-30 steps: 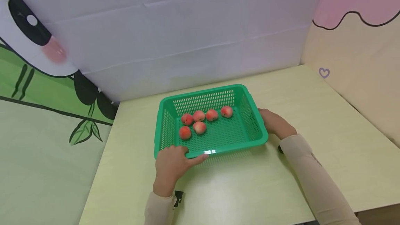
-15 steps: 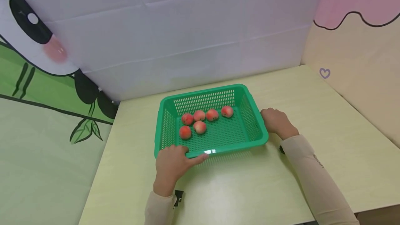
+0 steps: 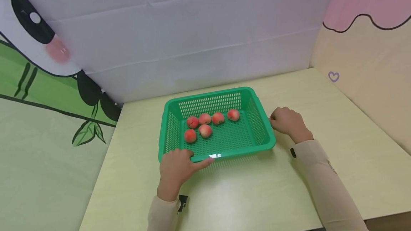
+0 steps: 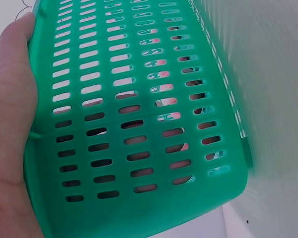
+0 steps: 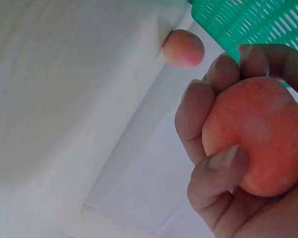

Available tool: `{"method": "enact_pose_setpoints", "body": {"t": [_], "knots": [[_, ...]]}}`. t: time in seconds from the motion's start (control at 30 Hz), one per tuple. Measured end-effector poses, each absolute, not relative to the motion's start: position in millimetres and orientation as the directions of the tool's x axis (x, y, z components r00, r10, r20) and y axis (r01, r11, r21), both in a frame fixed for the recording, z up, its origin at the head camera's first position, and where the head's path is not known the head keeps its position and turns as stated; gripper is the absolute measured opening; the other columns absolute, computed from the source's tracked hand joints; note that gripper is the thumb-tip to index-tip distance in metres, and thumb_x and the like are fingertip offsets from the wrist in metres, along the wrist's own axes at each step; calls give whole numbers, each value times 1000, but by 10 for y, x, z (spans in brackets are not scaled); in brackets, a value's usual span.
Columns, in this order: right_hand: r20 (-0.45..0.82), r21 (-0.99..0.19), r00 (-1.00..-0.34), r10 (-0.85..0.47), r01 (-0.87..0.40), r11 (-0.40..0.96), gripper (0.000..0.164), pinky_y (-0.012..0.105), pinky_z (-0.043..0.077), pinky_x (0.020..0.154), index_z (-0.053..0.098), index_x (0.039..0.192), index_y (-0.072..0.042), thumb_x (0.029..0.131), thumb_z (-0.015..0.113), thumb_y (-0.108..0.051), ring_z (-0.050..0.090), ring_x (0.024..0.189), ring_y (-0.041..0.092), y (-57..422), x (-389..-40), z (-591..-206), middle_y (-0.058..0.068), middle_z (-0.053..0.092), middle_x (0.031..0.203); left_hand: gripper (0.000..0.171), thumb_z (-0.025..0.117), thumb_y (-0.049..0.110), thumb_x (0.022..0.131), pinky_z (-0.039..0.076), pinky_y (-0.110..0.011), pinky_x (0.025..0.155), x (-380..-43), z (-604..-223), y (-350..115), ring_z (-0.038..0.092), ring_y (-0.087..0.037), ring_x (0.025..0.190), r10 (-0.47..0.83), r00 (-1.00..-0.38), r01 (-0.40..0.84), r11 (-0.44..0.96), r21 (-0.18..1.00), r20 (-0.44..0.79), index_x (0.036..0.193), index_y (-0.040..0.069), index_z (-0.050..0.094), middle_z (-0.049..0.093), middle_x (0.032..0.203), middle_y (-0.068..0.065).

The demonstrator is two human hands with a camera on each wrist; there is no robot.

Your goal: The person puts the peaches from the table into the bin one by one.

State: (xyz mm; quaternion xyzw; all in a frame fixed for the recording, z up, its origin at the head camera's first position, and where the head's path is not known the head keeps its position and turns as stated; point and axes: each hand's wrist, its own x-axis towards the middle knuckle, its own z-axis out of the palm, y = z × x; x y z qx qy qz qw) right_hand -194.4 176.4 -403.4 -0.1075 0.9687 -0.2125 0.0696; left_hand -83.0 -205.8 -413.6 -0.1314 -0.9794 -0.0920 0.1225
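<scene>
A green plastic basket (image 3: pixel 244 150) with slotted walls stands on the table, several red-and-pale peaches (image 3: pixel 205 131) lying in its left and back parts. My left hand (image 3: pixel 176 171) grips its near left rim, thumb along the outside and fingers over the edge. In the left wrist view, that hand (image 4: pixel 10 114) lies against the basket's outer wall (image 4: pixel 139 119). Just right of the basket is my right hand (image 3: pixel 290 124); the right wrist view shows its curled fingers and thumb holding a peach (image 5: pixel 258 134), hidden in the head view. Another peach (image 5: pixel 184 48) rests outside the basket.
The pale yellow table (image 3: pixel 321 117) extends on both sides of the basket. A white cloth wall (image 3: pixel 199 45) rises behind it, with a printed panel (image 3: pixel 369 81) on the right and a green cartoon panel (image 3: pixel 48 145) at left.
My right hand has shifted right and slightly up, out from beside the basket's right rim, so more of it shows. The left hand, basket and peaches inside have stayed put.
</scene>
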Motion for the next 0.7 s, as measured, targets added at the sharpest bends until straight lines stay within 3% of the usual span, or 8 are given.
{"method": "enact_pose_setpoints", "body": {"t": [0.1, 0.3, 0.7], "knots": [[-52, -421, -971, -233, -190, 887, 50, 28, 24, 52, 43, 55, -20, 104, 56, -23, 29, 53, 11, 1775, -1910, -3946, -7, 35, 54, 79, 62, 90, 81, 13, -26, 46, -827, -4131, -2059, 15, -7, 49, 232, -937, 278, 948, 154, 261, 54, 23, 29, 13, 55, 12], [14, -395, -977, -211, -200, 897, 45, 29, 18, 54, 32, 56, -22, 97, 50, -20, 21, 57, 11, 1760, -1849, -3771, -8, 23, 57, 79, 63, 89, 81, 13, -26, 46, -824, -4131, -2055, 15, -7, 49, 233, -936, 279, 948, 153, 264, 54, 24, 28, 13, 55, 12], [194, -362, -946, -259, -314, 878, 47, 30, 18, 52, 33, 55, -22, 99, 51, -18, 26, 53, 12, 1518, -1615, -3360, -8, 25, 55, 78, 63, 91, 79, 13, -26, 45, -831, -4138, -2048, 15, -7, 48, 233, -939, 279, 946, 164, 253, 53, 25, 29, 14, 54, 13]]}}
